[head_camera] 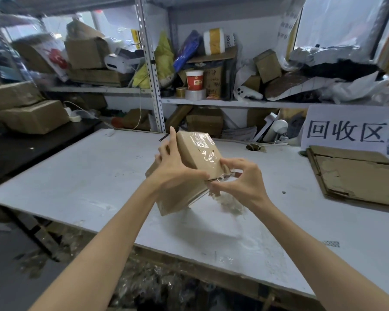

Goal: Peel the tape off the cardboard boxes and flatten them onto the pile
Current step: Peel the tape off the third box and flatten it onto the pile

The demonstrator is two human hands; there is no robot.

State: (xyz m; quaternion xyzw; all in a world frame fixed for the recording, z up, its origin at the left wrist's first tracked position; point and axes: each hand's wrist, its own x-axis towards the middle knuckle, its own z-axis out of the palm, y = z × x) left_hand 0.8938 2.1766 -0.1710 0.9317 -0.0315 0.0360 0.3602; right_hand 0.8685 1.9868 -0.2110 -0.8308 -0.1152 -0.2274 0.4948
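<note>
While we held the cardboard box (189, 153) clear of the desk (88, 176), tilted so that its broad taped face looked up and to the right, its long axis ran away from us toward the shelves (211, 103), far end higher than near end. Clear tape (206, 149) lay glossy and wrinkled down that face, from the far top edge to the near right corner. Our left hand (175, 169) gripped the box from its left side, fingers curled round the body and the index finger straight up along the far edge. Our right hand (245, 180) sat at the near right corner, just beside the left one, thumb and fingers pinched on the loose end of the tape, so the box lay up and away from those fingers.

We judged the right hand to be nearer the free end. Since the strip followed the long axis, a pull back along it, toward us and off to the right, looked the natural line, with the left hand bracing.

A crumpled wad (230, 204) of clear film sat just under the right hand; we could not tell whether it touched the desk. The pile of flattened cardboard (355, 173) lay well apart on the desk's right side, below a white sign (346, 129) with large characters.
</note>
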